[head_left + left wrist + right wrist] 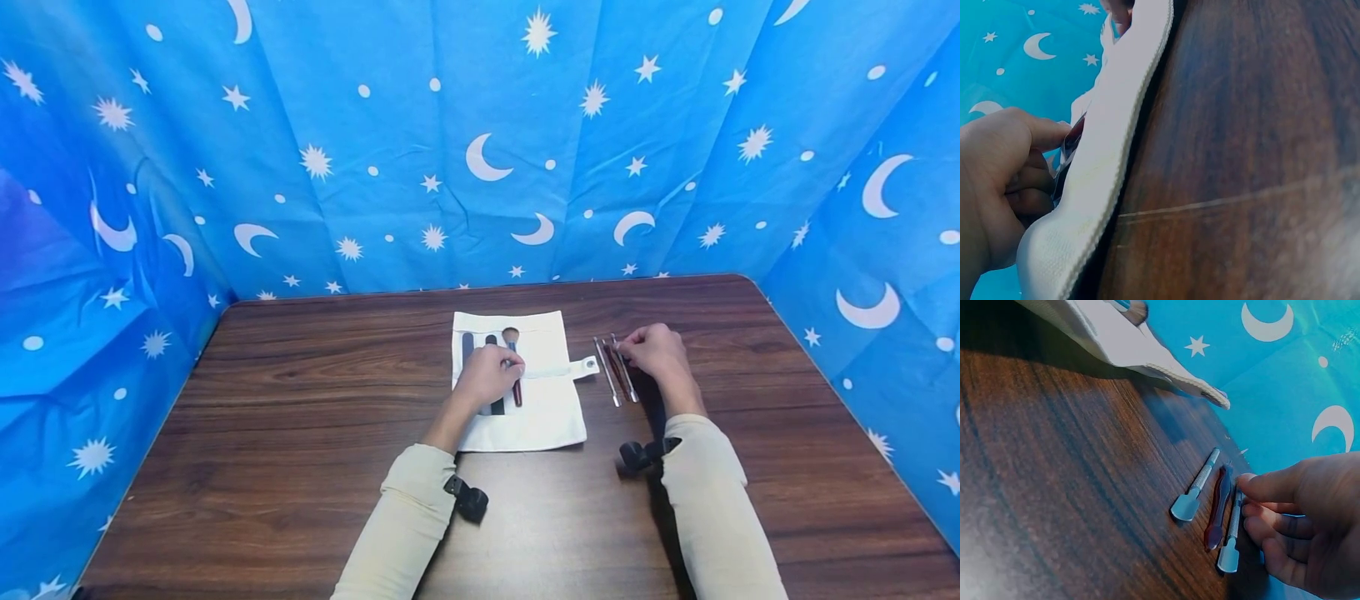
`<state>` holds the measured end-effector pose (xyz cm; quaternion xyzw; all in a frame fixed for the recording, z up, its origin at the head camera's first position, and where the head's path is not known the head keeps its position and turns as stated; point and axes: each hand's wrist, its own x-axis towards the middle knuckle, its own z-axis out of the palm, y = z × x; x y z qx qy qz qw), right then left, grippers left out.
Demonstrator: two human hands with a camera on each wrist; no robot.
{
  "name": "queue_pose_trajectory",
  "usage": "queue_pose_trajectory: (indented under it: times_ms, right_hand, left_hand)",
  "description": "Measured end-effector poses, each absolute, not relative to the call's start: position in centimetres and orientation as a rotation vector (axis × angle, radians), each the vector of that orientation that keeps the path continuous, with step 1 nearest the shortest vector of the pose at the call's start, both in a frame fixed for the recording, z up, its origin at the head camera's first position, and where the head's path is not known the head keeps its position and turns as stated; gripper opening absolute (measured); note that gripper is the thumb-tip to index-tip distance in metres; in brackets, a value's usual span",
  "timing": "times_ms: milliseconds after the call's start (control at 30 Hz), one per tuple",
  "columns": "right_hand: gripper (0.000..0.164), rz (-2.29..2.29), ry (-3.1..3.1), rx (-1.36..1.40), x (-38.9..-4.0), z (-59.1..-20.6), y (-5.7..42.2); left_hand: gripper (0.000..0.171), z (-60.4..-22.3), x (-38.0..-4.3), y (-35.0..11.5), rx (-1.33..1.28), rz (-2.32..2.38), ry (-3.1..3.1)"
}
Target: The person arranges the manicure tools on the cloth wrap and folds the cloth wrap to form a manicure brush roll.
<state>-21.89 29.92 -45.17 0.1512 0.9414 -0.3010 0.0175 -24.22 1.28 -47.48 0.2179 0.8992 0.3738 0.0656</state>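
On the white fabric pouch (555, 417) lie a makeup brush (517, 393) with a dark red handle, a black flat file (497, 407) and a grey flat file (467, 343). My left hand (489, 375) pinches the brush around its middle and covers part of the files. To the right, my right hand (1297, 519) pinches the upper part of a metal cuticle pusher (1230, 550), whose spade-shaped end points towards me. Beside it on the table are a dark red slim-handled tool (1217, 509) and another metal cuticle pusher (1192, 497).
The pouch's snap strap (585, 367) reaches right, close to the metal tools. All lie on a dark wooden table (300, 433). A blue curtain (397, 200) with moons and stars stands behind it and at both sides.
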Motion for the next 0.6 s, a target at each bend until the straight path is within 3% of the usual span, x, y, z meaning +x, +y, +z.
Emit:
queue_pose_trajectory:
  times_ms: [600]
  right_hand:
    - [0.027, -0.862, 2.821, 0.528, -22.6, -44.1, 29.3]
  left_hand:
    - [0.020, -47.5, -24.2, 1.3, 0.653, 1.094, 2.700]
